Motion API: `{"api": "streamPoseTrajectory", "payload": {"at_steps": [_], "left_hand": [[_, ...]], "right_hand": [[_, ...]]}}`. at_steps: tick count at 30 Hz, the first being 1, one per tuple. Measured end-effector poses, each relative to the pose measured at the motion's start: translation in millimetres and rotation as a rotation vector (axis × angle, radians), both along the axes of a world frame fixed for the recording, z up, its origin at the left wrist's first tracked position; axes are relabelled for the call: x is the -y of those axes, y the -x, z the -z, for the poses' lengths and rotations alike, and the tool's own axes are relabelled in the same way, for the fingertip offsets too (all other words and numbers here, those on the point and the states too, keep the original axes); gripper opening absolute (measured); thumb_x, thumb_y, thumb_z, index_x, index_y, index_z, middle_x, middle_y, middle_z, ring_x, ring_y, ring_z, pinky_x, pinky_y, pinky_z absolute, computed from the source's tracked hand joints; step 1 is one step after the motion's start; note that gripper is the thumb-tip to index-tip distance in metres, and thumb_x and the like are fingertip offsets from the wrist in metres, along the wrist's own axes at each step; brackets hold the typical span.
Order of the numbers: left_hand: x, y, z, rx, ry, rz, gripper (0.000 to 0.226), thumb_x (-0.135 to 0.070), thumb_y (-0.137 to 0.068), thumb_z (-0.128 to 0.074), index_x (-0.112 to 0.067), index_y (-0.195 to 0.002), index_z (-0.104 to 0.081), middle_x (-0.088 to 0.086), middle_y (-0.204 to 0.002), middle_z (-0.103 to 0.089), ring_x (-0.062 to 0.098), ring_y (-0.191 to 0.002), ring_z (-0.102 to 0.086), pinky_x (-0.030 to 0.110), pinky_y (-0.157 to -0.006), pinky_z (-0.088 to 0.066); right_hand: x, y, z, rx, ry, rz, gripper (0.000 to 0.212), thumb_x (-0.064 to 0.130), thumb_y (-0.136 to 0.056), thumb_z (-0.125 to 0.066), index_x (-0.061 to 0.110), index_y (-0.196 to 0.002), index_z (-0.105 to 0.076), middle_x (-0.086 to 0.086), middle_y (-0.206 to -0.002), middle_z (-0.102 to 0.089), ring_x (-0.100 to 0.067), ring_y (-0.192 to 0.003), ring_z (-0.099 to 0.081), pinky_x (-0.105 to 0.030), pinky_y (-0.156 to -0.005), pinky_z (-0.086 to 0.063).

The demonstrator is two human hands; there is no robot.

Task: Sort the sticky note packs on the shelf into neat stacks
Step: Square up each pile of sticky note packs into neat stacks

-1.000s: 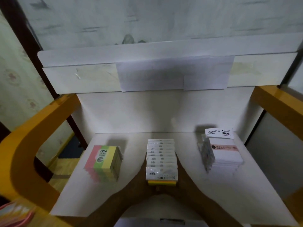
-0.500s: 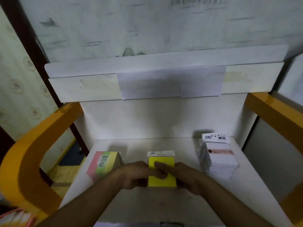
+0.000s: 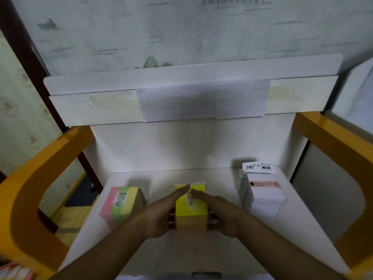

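On a white shelf (image 3: 222, 255) framed by orange side rails, the left hand (image 3: 161, 215) and right hand (image 3: 222, 213) clamp the sides of a yellow sticky note stack (image 3: 191, 209) at centre, between a pink-green-yellow pack stack (image 3: 121, 203) and a white pack stack (image 3: 264, 195).

Both forearms reaching forward from the bottom edge, angled inward toward each other. Left hand (image 3: 161, 214) set on edge, palm facing right, index finger straight and slanting up to the middle, lower fingers (image 3: 171, 217) bent against the side of the yellow stack (image 3: 191, 211). Right hand (image 3: 219, 212) mirrored, palm facing left, pressing the opposite side. Index fingertips nearly meeting over the top, wrists level
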State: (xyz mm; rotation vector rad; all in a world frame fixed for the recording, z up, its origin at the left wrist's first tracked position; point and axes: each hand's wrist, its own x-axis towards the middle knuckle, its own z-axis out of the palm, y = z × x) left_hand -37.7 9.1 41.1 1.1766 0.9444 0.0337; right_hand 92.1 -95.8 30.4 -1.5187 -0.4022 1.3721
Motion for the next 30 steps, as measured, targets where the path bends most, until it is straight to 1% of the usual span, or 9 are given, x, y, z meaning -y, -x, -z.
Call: {"api": "streamPoseTrajectory", "payload": {"at_steps": [2, 5, 12, 17, 22, 24, 27, 28, 30], "left_hand": [[8.5, -2.0, 3.0, 0.055, 0.036, -0.045, 0.043, -0.053, -0.083, -0.059, -0.017, -0.1, -0.073, 0.006, -0.098, -0.076, 0.018, -0.086, -0.07, 0.029, -0.076, -0.054], [14.6, -6.9, 3.1, 0.1, 0.021, -0.092, 0.031, -0.042, -0.089, -0.056, -0.017, -0.099, -0.07, 0.005, -0.089, -0.076, 0.014, -0.069, -0.072, 0.021, -0.055, -0.051], [7.8, -11.7, 2.3, 0.112, 0.013, -0.106, 0.028, -0.04, -0.09, -0.054, -0.017, -0.092, -0.07, 0.003, -0.081, -0.076, 0.014, -0.063, -0.072, 0.025, -0.058, -0.053], [12.3, -9.8, 0.6, 0.09, -0.042, -0.091, 0.034, -0.044, -0.089, -0.055, -0.018, -0.105, -0.069, 0.008, -0.097, -0.076, 0.021, -0.081, -0.072, 0.029, -0.068, -0.054], [10.8, -7.6, 1.3, 0.061, -0.076, -0.091, 0.037, -0.048, -0.085, -0.059, -0.018, -0.106, -0.067, 0.005, -0.095, -0.076, 0.023, -0.092, -0.068, 0.032, -0.077, -0.054], [2.8, -9.1, 2.5, -0.019, -0.188, -0.072, 0.058, -0.056, -0.081, -0.062, -0.019, -0.126, -0.057, 0.004, -0.112, -0.071, 0.023, -0.103, -0.064, 0.035, -0.088, -0.051], [-15.4, -15.7, -7.7, -0.266, -0.565, 0.029, 0.097, -0.058, -0.074, -0.067, -0.019, -0.15, -0.02, 0.007, -0.151, -0.035, 0.026, -0.133, -0.042, 0.037, -0.106, -0.039], [-21.8, -18.7, -14.7, -0.322, -0.702, 0.081, 0.097, -0.052, -0.078, -0.069, -0.017, -0.151, -0.017, 0.009, -0.155, -0.025, 0.026, -0.137, -0.036, 0.034, -0.107, -0.034], [-30.9, -27.1, -32.3, -0.369, -0.926, 0.22, 0.088, -0.046, -0.081, -0.069, -0.017, -0.15, -0.023, 0.011, -0.156, -0.021, 0.024, -0.139, -0.033, 0.027, -0.108, -0.031]], "right_hand": [[-2.7, 7.4, 0.1, -0.031, -0.022, 0.028, 0.036, 0.044, -0.082, -0.069, 0.012, -0.101, -0.07, -0.009, -0.096, -0.075, -0.022, -0.078, -0.072, -0.031, -0.067, -0.058], [-6.3, 10.9, -0.7, -0.035, -0.043, 0.042, 0.027, 0.038, -0.088, -0.063, 0.012, -0.094, -0.069, -0.008, -0.087, -0.073, -0.016, -0.064, -0.069, -0.021, -0.052, -0.05], [-15.0, 11.2, -0.7, 0.005, -0.039, 0.094, 0.039, 0.047, -0.08, -0.07, 0.014, -0.099, -0.067, -0.005, -0.086, -0.07, -0.015, -0.063, -0.066, -0.02, -0.053, -0.048], [-11.3, 10.5, 1.6, 0.015, -0.038, 0.09, 0.049, 0.049, -0.079, -0.07, 0.01, -0.109, -0.067, -0.007, -0.097, -0.073, -0.017, -0.074, -0.069, -0.021, -0.055, -0.05], [-10.3, 11.5, 3.9, 0.077, -0.049, 0.062, 0.049, 0.054, -0.077, -0.07, 0.013, -0.105, -0.069, -0.007, -0.103, -0.075, -0.021, -0.089, -0.072, -0.025, -0.065, -0.055], [-9.7, 7.4, 3.4, 0.16, -0.04, 0.043, 0.062, 0.057, -0.073, -0.072, 0.013, -0.116, -0.064, -0.009, -0.117, -0.07, -0.022, -0.1, -0.069, -0.03, -0.076, -0.053], [-10.7, -8.7, -6.6, 0.482, 0.013, 0.014, 0.1, 0.059, -0.074, -0.071, 0.01, -0.148, -0.027, -0.008, -0.151, -0.038, -0.02, -0.134, -0.044, -0.029, -0.1, -0.042], [-12.2, -15.6, -12.8, 0.586, 0.004, 0.007, 0.102, 0.059, -0.075, -0.069, 0.011, -0.151, -0.02, -0.007, -0.156, -0.03, -0.02, -0.139, -0.036, -0.029, -0.106, -0.036], [-16.9, -29.9, -29.5, 0.729, -0.036, -0.063, 0.092, 0.059, -0.08, -0.064, 0.015, -0.151, -0.025, -0.006, -0.156, -0.03, -0.02, -0.14, -0.034, -0.028, -0.109, -0.031]]}}
